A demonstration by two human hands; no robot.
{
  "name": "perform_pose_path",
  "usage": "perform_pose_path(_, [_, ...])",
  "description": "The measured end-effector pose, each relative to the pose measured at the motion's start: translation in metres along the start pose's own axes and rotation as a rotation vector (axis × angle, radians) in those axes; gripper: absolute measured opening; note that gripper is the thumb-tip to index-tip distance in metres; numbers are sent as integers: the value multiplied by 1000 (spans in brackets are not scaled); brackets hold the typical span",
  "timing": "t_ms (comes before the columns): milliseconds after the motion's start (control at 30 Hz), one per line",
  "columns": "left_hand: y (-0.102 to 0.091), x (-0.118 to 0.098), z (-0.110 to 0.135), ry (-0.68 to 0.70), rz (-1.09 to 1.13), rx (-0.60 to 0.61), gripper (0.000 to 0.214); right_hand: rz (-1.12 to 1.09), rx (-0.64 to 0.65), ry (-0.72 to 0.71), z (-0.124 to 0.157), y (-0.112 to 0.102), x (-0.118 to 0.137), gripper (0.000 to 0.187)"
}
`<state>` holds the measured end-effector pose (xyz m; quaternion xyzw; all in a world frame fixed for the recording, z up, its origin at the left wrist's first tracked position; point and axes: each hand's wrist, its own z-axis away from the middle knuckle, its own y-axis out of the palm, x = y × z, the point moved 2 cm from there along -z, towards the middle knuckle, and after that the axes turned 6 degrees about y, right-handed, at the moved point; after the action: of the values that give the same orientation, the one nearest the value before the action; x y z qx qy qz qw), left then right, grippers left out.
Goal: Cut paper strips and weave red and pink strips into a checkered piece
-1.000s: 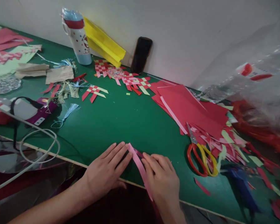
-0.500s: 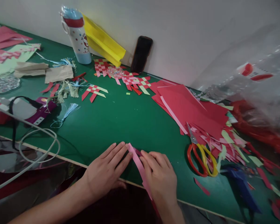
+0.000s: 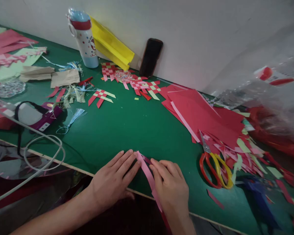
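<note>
Near the front edge of the green table, my left hand lies with its fingers stretched out flat. Its index fingertip touches the upper end of a pink paper strip. That strip curves down past the table edge beside my right hand. My right hand is closed, thumb and fingers pinching a narrow purple thing that reaches toward the strip's upper end; its kind is unclear. Below my right hand a darker red length hangs, partly hidden by the wrist.
Scissors, red paper sheets and a blue glue gun lie on the right. Woven paper fish, tassels, a bottle and a phone are farther back. A white cable loops at the left edge.
The whole view has shifted slightly, so things appear a little farther right. Both hands keep nearly the same pose on the strip.
</note>
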<state>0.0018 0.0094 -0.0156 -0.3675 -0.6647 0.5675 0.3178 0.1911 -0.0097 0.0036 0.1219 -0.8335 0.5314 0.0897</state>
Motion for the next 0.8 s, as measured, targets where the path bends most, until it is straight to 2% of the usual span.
perform_pose_path(167, [0,1,-1,-8,13,-11,109,-16,41,-7,0,2,1,25])
perform_pose_path(300, [-2,1,-1,-3,10,-26,107,4,-5,29,-1,-1,-6,24])
perform_pose_path(500, [-1,3,0,7,35,-38,104,78,-20,51,-8,-6,-41,28])
perform_pose_path(633, [0,4,0,12,28,-38,100,86,-77,60,-11,-19,-57,32])
perform_pose_path(700, [-1,3,0,7,23,-31,100,46,-62,47,-6,-29,-50,31])
perform_pose_path(800, [-1,3,2,-7,29,-29,99,-16,68,-58,12,-39,-23,36])
